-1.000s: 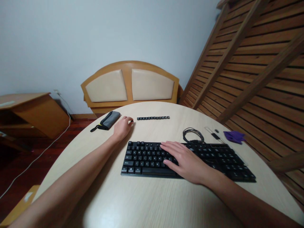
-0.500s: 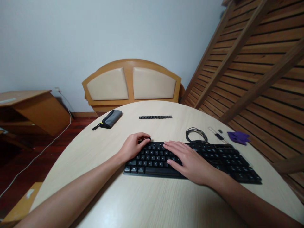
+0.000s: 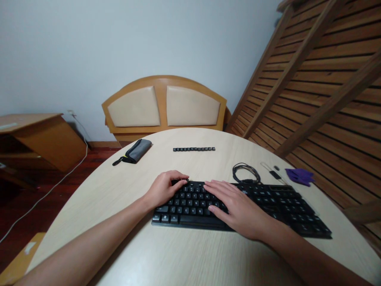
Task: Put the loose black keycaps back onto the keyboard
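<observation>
Me, bare-armed
My left hand (image 3: 165, 187) and right hand (image 3: 235, 203) are uncovered, their fingers (image 3: 216, 190) slim; my forearms (image 3: 95, 243) are bare as far as they show, slender, tapering toward narrow wrists (image 3: 145, 203).

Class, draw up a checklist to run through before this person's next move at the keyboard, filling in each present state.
1. Right hand resting on the keyboard: ok.
2. Left hand at the keyboard's far edge, toward its left end: ok.
3. Something held in the left fingertips: cannot tell, too small and partly hidden.
4. Keycaps lined up in a row: ok.
5. Cable coiled, clear of both hands: ok.
6. Every key in view: not ok, hands cover some.
</observation>
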A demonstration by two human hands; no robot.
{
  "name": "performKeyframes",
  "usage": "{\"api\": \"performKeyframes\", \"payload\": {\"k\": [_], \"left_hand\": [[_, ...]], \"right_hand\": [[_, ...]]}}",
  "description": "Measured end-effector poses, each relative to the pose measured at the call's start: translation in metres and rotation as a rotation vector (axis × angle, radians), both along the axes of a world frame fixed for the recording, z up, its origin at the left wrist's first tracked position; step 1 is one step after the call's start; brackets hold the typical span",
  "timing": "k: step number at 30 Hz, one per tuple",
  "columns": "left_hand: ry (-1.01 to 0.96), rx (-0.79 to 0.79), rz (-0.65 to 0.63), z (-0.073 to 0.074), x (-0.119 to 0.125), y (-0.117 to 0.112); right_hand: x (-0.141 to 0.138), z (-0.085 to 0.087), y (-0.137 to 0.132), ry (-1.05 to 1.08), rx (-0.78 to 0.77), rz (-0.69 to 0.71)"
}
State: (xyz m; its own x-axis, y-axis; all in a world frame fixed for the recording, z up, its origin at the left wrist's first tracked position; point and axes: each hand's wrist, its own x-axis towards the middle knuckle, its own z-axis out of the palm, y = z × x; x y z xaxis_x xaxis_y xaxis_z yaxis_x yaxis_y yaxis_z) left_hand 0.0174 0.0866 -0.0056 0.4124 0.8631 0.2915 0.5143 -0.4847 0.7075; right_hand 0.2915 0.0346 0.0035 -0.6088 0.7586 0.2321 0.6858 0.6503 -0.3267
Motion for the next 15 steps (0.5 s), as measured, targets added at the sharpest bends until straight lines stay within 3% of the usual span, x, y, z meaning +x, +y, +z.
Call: {"api": "performKeyframes", "payload": {"k": [15], "left_hand": [[0.029,0.047,-0.054,0.0028,-0.0012,-0.0022]], "right_hand": [[-0.0005,0.0018,-0.0002,-0.001,-0.015,-0.007]]}}
